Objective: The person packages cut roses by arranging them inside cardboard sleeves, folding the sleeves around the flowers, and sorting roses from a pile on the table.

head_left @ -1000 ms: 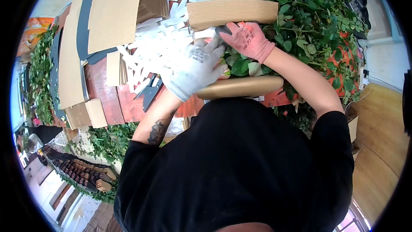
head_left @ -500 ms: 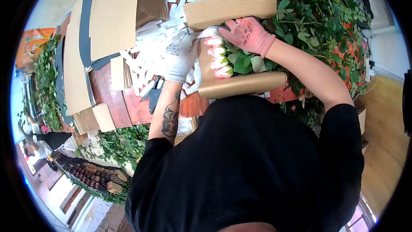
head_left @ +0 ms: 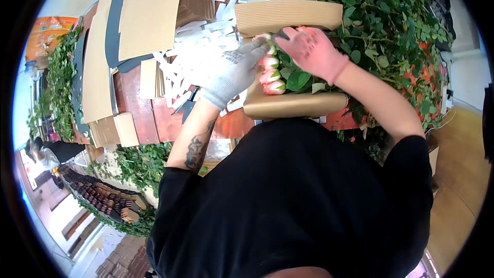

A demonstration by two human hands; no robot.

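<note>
Pink roses (head_left: 270, 76) with green outer petals lie in a column inside corrugated brown cardboard (head_left: 289, 14), whose near side forms a smooth tan roll (head_left: 296, 105). My left hand (head_left: 234, 69), in a white glove, reaches in from the left, its closed fingertips at the topmost rose. My right hand (head_left: 311, 54), in a pink glove with dark fingertips, curls over the stems and leaves just right of that rose. What either hand pinches is hidden. White strips (head_left: 198, 46) are heaped left of the roses.
Black-handled cutters (head_left: 187, 105) lie by my left forearm. Cardboard sheets (head_left: 149, 15) and small cardboard pieces (head_left: 148, 80) are on the red table (head_left: 135, 92) at left. Leafy rose stems (head_left: 381, 46) pile up at right. A person (head_left: 49, 155) is at the far left.
My left hand went left over the white strips, uncovering the roses with a white strip stretched between the hands, then came back to the top rose. My right hand stayed near the stems.
</note>
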